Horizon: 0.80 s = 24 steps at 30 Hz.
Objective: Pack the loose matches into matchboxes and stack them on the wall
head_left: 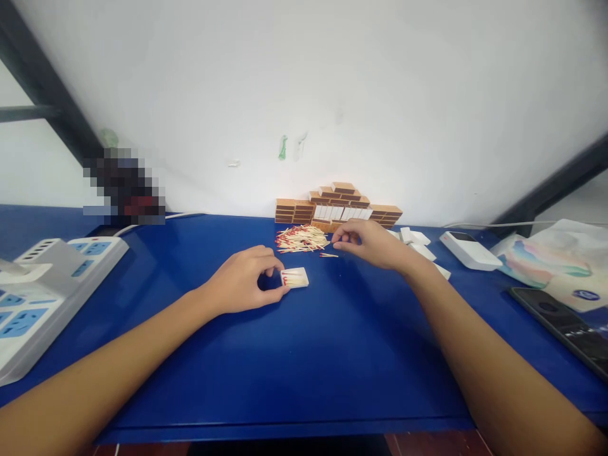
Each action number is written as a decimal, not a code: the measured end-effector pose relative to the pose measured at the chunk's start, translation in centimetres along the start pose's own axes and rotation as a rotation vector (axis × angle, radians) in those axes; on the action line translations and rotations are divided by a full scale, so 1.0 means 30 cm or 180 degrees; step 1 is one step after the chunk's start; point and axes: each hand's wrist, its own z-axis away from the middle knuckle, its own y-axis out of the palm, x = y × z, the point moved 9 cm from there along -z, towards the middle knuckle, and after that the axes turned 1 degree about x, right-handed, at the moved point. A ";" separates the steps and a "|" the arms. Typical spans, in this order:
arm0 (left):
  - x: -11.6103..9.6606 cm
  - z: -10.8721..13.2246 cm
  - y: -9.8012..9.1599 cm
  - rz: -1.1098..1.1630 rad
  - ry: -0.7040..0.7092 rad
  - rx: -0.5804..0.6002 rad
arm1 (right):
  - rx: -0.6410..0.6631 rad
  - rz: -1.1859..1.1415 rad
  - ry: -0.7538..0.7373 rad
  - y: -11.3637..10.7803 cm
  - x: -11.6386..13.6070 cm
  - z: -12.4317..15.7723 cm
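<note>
A small white matchbox tray (299,273) lies on the blue table with several red-headed matches in it. My left hand (251,278) grips its left end between thumb and fingers. Behind the tray is a loose heap of matches (299,238), red tips mostly to the left. At the heap's right edge my right hand (363,242) is closed in a pinch on the end of a match (327,244). One single match (329,255) lies apart, just in front of the heap.
Stacked brown matchboxes (339,202) stand against the wall. White trays (418,237) lie to their right, near a white device (470,250), a plastic packet (546,253) and a phone (560,323). A large power strip (57,297) occupies the left side.
</note>
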 end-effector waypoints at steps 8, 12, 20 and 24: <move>0.011 0.002 -0.003 -0.0007 -0.0051 -0.0011 | 0.0699 -0.0336 0.0266 0.119 -0.054 -0.003; 0.005 -0.002 -0.001 -0.0020 -0.0009 0.0012 | 0.0568 -0.0102 0.0227 0.108 -0.010 0.002; 0.004 0.000 -0.002 0.0030 -0.0020 -0.0032 | 0.0515 -0.0494 -0.0380 0.162 0.297 0.051; 0.003 0.001 -0.001 0.0037 -0.0026 -0.0034 | 0.0167 -0.0461 -0.0486 0.151 0.285 0.039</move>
